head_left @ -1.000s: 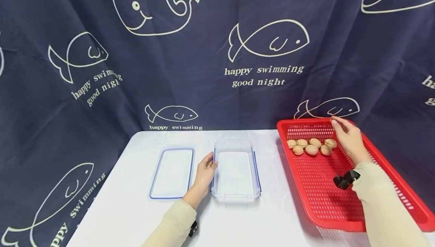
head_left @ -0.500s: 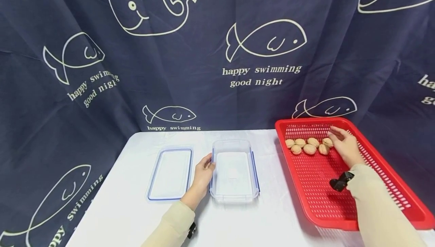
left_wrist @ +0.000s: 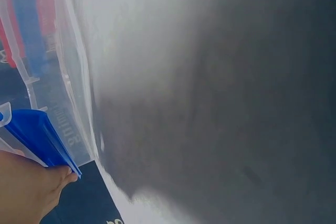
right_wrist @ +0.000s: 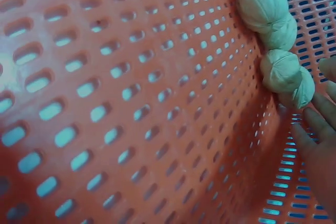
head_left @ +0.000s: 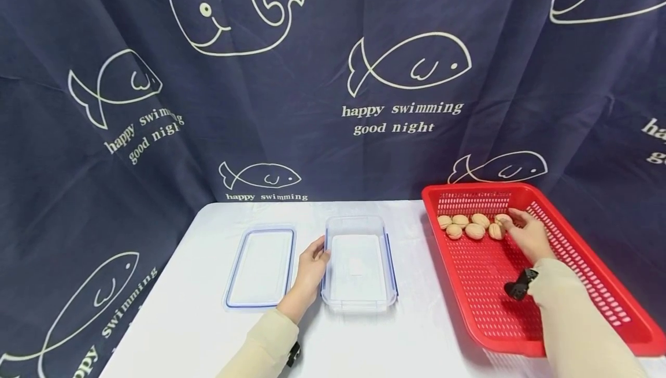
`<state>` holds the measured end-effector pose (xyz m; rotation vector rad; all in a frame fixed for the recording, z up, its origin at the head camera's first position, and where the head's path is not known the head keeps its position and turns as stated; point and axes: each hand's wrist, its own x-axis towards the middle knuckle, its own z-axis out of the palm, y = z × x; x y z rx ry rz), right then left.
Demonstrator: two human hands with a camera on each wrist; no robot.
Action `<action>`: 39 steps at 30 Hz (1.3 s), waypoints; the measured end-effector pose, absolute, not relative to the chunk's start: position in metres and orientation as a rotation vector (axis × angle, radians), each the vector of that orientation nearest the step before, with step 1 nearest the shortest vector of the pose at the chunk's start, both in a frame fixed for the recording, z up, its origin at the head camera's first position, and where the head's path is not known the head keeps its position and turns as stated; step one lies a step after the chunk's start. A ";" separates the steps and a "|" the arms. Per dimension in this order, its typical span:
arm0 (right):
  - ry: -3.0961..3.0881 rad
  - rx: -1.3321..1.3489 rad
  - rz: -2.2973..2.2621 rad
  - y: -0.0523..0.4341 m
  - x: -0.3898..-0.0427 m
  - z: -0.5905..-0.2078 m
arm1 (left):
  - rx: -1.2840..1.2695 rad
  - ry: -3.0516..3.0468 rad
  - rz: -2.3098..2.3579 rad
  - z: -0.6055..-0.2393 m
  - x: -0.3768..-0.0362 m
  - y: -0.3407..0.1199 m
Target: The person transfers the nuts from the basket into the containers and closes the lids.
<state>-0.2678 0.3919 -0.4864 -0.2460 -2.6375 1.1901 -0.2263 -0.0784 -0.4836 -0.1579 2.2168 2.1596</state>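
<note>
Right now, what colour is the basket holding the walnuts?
The basket is red; the head view shows it best.

Tabletop (head_left: 182, 320): bright, near white; soft shadow left of the red basket (head_left: 484, 285).
Curtain (head_left: 291, 100): dimmer, behind the basket; print crisp.
Left wrist view: tabletop blurred, grading from pale to deep shade.
Right wrist view: basket tinted orange; walnuts (right_wrist: 261, 3) greenish, soft; glare spot on basket mesh.

Curtain (head_left: 312, 106): navy, cream fish-and-whale print (head_left: 419, 70) | basket (head_left: 491, 300): red | walnuts (head_left: 474, 231): tan | box (head_left: 359, 304): clear, blue clips (left_wrist: 39, 136) | table (head_left: 177, 320): white | sleeves (head_left: 572, 314): cream
</note>
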 end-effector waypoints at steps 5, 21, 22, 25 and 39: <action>-2.649 -0.273 1.194 0.389 -0.269 -0.491 | -0.153 2.214 2.168 -0.484 -0.225 -0.078; -2.556 -0.511 1.096 0.380 -0.273 -0.500 | -0.153 2.201 2.192 -0.487 -0.227 -0.077; -2.544 -0.534 1.104 0.380 -0.273 -0.500 | -0.155 2.204 2.190 -0.487 -0.227 -0.077; -2.510 -0.588 1.134 0.378 -0.273 -0.500 | -0.166 2.210 2.183 -0.487 -0.227 -0.077; -2.401 -0.701 1.154 0.373 -0.279 -0.501 | -0.179 2.211 2.181 -0.487 -0.227 -0.077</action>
